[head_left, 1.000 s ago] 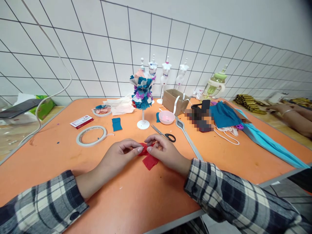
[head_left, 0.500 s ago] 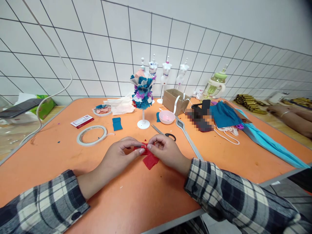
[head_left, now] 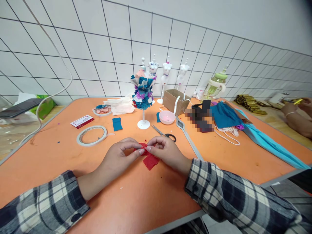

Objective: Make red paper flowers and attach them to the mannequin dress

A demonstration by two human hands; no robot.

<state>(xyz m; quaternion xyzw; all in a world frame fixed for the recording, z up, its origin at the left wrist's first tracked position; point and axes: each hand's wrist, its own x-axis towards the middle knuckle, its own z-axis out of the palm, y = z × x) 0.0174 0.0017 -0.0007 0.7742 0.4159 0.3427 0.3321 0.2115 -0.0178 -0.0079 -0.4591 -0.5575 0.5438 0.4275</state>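
Observation:
Between thumb and fingers, my left hand (head_left: 123,152) pinches a small gathered piece of red fabric (head_left: 143,150). My right hand (head_left: 167,151) grips the same piece from the other side, fingertips close to the left ones. Part of the piece is hidden by my fingers. A flat red fabric square (head_left: 150,161) lies just below, on the orange table (head_left: 136,201). Behind my hands, scissors (head_left: 163,132) with black handles rest partly spread. Farther back stands a miniature dress form (head_left: 142,94) on a white base, covered in ruffled blue, grey and purple scraps.
At left lie a tape roll (head_left: 80,138), a red-and-white card (head_left: 82,121) and a blue scrap (head_left: 117,124). A pink bowl (head_left: 167,117), a cardboard box (head_left: 170,99) and a metal strip (head_left: 191,141) are behind right. Another person's hand (head_left: 296,118) shows far right.
My hands stay almost in place, with the left index finger shifting slightly on the red fabric. The other person's arm at the far right has drawn back and raised a golden thing.

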